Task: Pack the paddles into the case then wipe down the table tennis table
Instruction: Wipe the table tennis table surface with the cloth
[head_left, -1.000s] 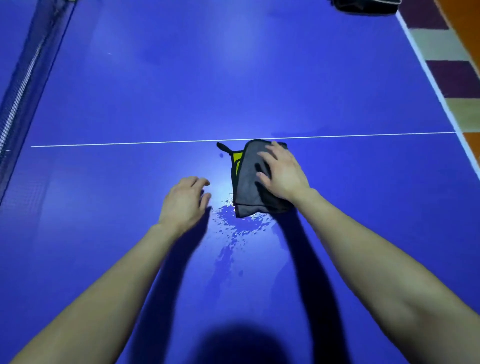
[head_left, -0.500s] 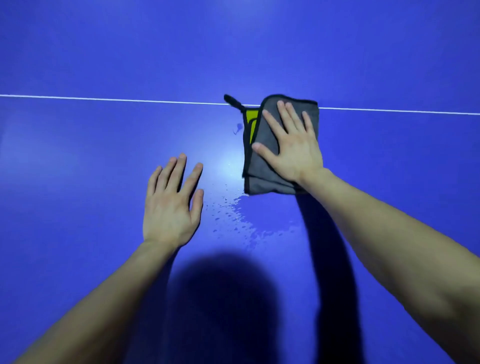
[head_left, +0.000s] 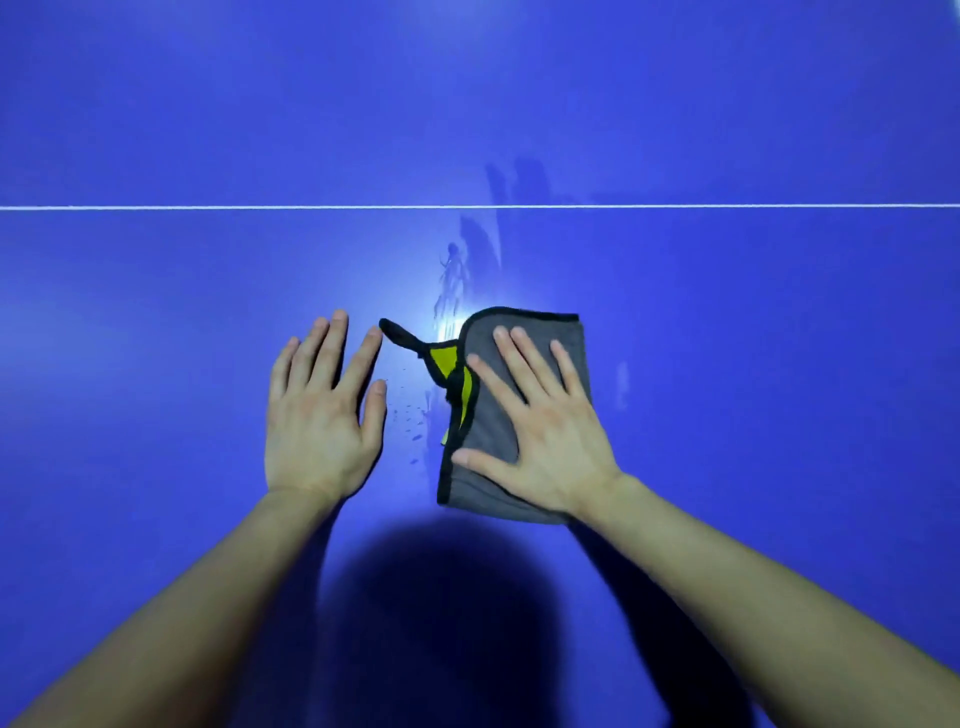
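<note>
Blue tabletop fills the whole view; its edges run past the frame on every side. One thin white line crosses it left to right, above the hands.

One cloth: grey, black-trimmed, folded, lying flat on the tabletop right of centre and below the line. A yellow underside shows at the left fold. One black loop trails from its upper-left corner toward the left hand. Much of the grey face is hidden under the right hand, so how many layers it has cannot be told.

Two hands, both palm down.
- Right hand: flat on the cloth, fingers straight and spread wide, thumb out to the left across the lower edge. Pressing, not gripping.
- Left hand: flat on the bare tabletop just left of the cloth, fingers straight and close together, holding nothing. Index tip sits near the loop's end; contact cannot be made out.

Two bare forearms, both cut off at the bottom corners.

Wet streaks run from the cloth's top edge up across the line; glare washes out the lower part, so no sure count. Small droplets lie scattered between the hands, too fine to count.

One dark rounded shadow lies between the forearms, cut off at the bottom edge.
</note>
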